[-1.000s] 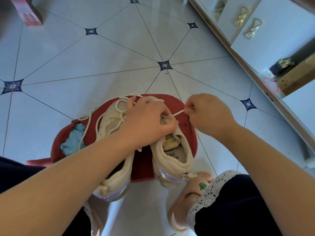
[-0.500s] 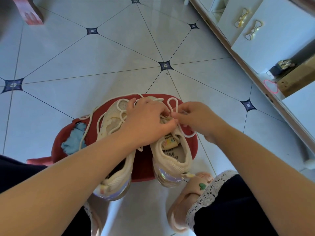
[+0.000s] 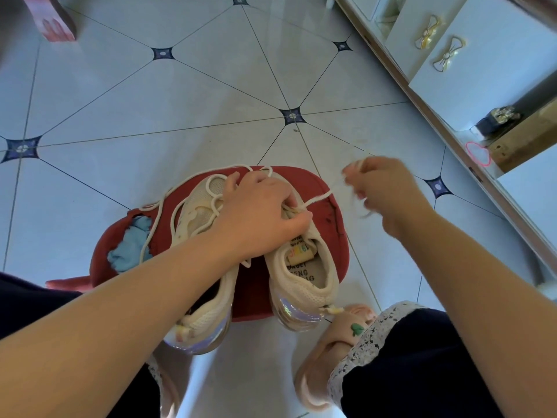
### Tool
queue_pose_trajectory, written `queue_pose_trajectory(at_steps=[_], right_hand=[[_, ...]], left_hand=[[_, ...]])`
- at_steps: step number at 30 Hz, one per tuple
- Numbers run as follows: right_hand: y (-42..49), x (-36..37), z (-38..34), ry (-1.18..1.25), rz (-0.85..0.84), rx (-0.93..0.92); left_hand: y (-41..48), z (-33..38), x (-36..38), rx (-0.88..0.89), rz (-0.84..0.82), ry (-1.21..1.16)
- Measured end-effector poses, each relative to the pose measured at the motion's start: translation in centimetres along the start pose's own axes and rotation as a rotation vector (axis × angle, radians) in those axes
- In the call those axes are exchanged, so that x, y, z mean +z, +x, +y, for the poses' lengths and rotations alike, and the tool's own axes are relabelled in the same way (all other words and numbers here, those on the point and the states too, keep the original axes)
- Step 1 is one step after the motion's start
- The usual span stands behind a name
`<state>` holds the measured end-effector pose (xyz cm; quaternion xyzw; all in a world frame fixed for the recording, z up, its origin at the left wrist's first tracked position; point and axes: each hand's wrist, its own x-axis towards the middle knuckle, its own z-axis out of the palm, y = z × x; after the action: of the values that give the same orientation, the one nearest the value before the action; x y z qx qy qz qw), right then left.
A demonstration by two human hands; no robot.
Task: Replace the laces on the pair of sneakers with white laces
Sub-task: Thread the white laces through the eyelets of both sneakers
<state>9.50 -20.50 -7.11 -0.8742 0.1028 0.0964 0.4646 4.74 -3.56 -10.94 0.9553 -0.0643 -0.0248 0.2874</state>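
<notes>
**Head view.** A round dark-red plastic stool (image 3: 334, 224) stands on a pale blue tiled floor (image 3: 150, 116) with dark diamond insets. Two cream mesh sneakers with iridescent heels lie side by side on the seat. Their toes point away from the camera and their heels overhang the near edge. They are the left-side sneaker (image 3: 208, 318) and the right-side sneaker (image 3: 304, 276), whose printed insole is visible.

The left hand (image 3: 262, 212) lies across the foreparts of both shoes. Its fingers curl over the right-side sneaker's toe and its thumb presses at the throat, gripping it. A cream-white lace (image 3: 316, 199) runs taut from under that thumb, up and rightward, to the right hand (image 3: 385, 191). That hand is motion-blurred; its curled fingers appear to pinch the lace, and the free tip shows above the knuckles.

A second, loose lace (image 3: 156, 220) loops over the left-side sneaker's toe and trails across the seat. It crosses a crumpled light-blue cloth (image 3: 129, 248) at the stool's left edge. A pink slipper (image 3: 328, 345) on the person's foot sits just below the right-side sneaker's heel. A white cabinet (image 3: 482, 55) with gold bow-shaped handles runs along the right.
</notes>
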Motion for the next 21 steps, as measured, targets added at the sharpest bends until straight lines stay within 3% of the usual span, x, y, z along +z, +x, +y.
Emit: queue_pose_trajectory(at_steps=[3,5,8,12,14,18,19,21], right_hand=[[-1.4,2.0,0.5,-0.121,-0.335,-0.001],[-1.6,2.8,0.7,-0.09,-0.371,-0.023],[-1.2,3.2,1.0,-0.137,-0.302,-0.113],[-0.9,3.8,1.0,-0.502,-0.224,-0.351],[-0.3,3.1,0.7,-0.585,-0.092,-0.395],[1.3,-0.2,0.3,-0.403,0.267,-0.32],[1.5,-0.8,0.4,-0.358,0.301,-0.301],[1.2,-0.7,0.5,-0.313,0.206,-0.273]], left_hand=[[0.0,0.0,0.1,0.002,-0.003,0.022],[0.0,0.1,0.1,-0.004,-0.001,0.027],[0.0,0.1,0.1,-0.005,-0.001,0.023],[0.0,0.1,0.1,0.008,0.014,0.035],[0.0,0.1,0.1,0.019,0.018,0.043],[0.0,0.0,-0.1,0.024,-0.001,0.02],[0.0,0.0,-0.2,0.025,-0.002,0.014],[0.0,0.0,-0.2,0.016,-0.009,0.004]])
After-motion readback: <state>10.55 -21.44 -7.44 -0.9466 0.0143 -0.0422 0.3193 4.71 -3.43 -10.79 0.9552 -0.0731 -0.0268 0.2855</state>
